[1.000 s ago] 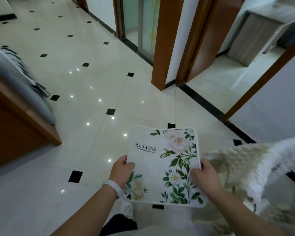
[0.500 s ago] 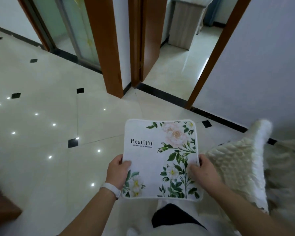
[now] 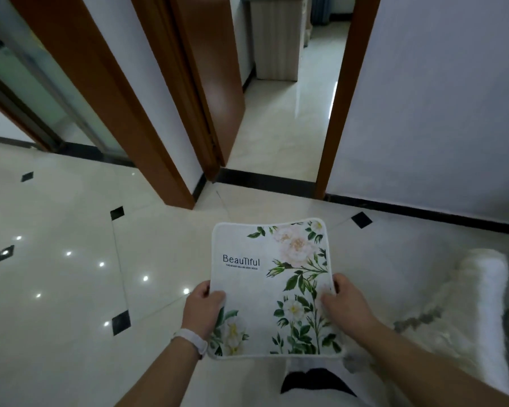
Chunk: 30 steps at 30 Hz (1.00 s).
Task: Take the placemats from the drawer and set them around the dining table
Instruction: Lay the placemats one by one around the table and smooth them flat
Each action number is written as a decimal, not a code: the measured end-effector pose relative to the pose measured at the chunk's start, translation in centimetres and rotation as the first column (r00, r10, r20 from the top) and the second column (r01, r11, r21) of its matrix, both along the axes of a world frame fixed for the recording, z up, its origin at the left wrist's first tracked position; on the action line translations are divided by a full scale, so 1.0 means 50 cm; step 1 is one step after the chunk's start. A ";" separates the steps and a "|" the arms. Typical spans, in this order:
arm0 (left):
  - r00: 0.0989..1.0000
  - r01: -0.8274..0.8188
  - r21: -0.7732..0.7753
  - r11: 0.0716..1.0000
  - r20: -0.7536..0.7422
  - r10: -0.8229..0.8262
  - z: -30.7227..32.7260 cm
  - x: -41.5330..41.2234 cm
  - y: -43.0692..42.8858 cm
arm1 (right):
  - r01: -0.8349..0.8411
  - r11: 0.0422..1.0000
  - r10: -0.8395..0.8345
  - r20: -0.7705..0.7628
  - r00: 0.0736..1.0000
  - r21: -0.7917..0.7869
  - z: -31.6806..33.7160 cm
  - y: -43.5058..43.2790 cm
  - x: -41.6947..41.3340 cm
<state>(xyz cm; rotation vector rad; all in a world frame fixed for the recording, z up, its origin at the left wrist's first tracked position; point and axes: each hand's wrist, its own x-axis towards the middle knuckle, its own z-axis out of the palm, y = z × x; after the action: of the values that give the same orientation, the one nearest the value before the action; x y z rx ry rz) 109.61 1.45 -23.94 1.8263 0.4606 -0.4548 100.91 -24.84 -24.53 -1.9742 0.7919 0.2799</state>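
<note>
Floor (image 3: 71, 289): glossy cream tile with small black diamond insets at the tile corners; bright ceiling-light reflections dot its left part.
Room: white walls, black skirting, brown wooden door frames; an open doorway (image 3: 285, 113) straight ahead leads to a second tiled room.
Cabinet (image 3: 274, 36): pale wood-grain, standing at the far end of that room, beyond the doorway.
Glass door (image 3: 41, 92): frosted, metal-framed, at far left.
Placemat (image 3: 272, 286): square with rounded corners, white piped edge, soft matte face; printed green leaves, pale flowers and the word "BeauTiful"; held level above the floor, in front of the doorway.
Left hand (image 3: 203, 308): pinching the placemat's left edge, thumb on top; white band on the wrist.
Right hand (image 3: 346, 302): pinching the right edge, thumb on top, fingers underneath.
Fluffy cover (image 3: 479, 304): cream, quilted and fleecy, blurred, at right near the placemat.
</note>
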 end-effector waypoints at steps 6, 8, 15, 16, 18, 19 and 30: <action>0.996 0.086 -0.093 0.992 0.047 -0.082 0.038 0.167 -0.182 | 0.153 0.988 -0.152 0.027 0.988 -0.025 0.044 -0.161 0.123; 0.991 0.134 -0.129 0.983 0.047 -0.129 0.041 0.211 -0.227 | 0.203 0.979 -0.202 0.025 0.979 -0.032 0.047 -0.197 0.146; 0.936 0.350 -0.108 0.930 0.019 -0.351 -0.002 0.395 -0.364 | 0.440 0.898 -0.440 -0.051 0.897 -0.020 0.011 -0.265 0.228; 0.922 0.386 -0.104 0.917 0.024 -0.385 -0.010 0.425 -0.382 | 0.470 0.883 -0.470 -0.060 0.881 -0.019 0.004 -0.272 0.247; 0.896 0.444 -0.092 0.891 0.028 -0.444 -0.026 0.497 -0.419 | 0.527 0.850 -0.527 -0.070 0.847 -0.022 0.000 -0.290 0.297; 0.883 0.469 -0.092 0.879 0.024 -0.469 -0.030 0.536 -0.438 | 0.558 0.830 -0.558 -0.068 0.827 -0.023 0.005 -0.297 0.326; 0.609 0.789 -0.160 0.593 0.078 -0.789 0.015 0.843 -0.714 | 0.836 0.531 -0.840 0.044 0.541 -0.135 0.070 -0.365 0.515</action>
<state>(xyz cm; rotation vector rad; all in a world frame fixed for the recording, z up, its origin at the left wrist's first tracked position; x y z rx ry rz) 151.77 -34.27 -23.19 1.7722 -0.4507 -1.0717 126.67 -43.08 -21.03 -1.4685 1.7235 -0.3535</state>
